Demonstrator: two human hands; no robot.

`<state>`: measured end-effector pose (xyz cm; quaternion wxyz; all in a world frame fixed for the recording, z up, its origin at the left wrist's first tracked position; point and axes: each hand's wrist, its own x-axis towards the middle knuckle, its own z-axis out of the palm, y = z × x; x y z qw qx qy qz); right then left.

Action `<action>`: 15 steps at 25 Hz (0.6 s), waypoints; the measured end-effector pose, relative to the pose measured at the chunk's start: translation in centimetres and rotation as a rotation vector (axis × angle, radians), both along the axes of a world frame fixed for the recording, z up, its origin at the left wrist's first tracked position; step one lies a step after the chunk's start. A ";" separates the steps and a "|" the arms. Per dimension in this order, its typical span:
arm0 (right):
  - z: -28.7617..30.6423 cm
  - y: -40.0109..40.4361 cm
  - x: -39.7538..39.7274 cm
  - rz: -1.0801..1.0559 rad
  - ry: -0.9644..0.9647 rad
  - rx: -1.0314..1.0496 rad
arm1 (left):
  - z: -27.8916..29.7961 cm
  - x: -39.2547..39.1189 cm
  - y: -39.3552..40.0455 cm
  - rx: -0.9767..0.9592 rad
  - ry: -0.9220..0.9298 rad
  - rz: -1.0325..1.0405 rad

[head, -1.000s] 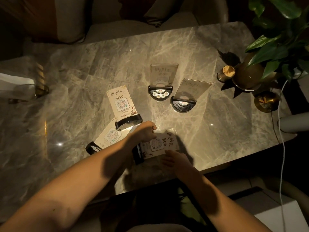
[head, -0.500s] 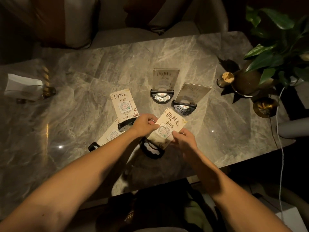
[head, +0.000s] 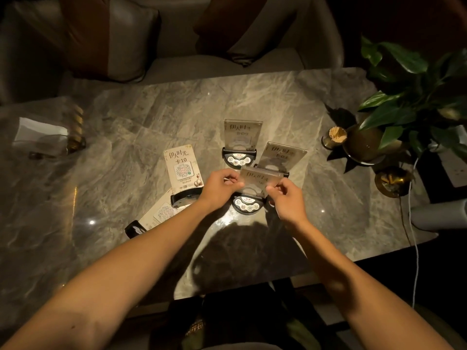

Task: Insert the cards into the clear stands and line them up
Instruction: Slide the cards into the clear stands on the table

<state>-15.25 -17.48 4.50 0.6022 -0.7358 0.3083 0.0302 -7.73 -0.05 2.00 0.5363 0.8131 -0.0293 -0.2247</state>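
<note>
A clear stand with a card inside (head: 257,181) sits upright on its black base (head: 248,204) near the table's middle. My left hand (head: 219,186) pinches its left edge and my right hand (head: 286,197) pinches its right edge. Two more upright stands are behind it: one (head: 243,134) at the back, one (head: 283,155) to the right, partly hidden by the held stand. A stand with the card marked 10 (head: 183,169) lies tilted back at the left. Another stand (head: 161,213) lies flat under my left forearm.
On the marble table (head: 278,97), a potted plant (head: 414,97) and a toothpick holder (head: 334,137) stand at the right, with a brass dish (head: 391,180) and a white cable (head: 414,248) nearby. A tissue holder (head: 48,135) sits at the far left. A sofa is beyond the table.
The stand with card 06 lay flat by the near edge; both hands lifted it, turned it and set it upright in front of the two rear stands.
</note>
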 end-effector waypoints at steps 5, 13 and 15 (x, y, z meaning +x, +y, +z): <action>-0.7 0.1 -0.9 0.074 0.056 -0.016 | -0.2 -0.9 0.9 0.016 0.079 0.055; -1.8 4.4 -2.9 0.416 0.334 0.080 | 0.6 1.0 5.1 -0.044 0.129 0.248; -1.1 7.6 -0.3 0.516 0.326 0.078 | 0.4 2.8 7.5 -0.094 0.159 0.421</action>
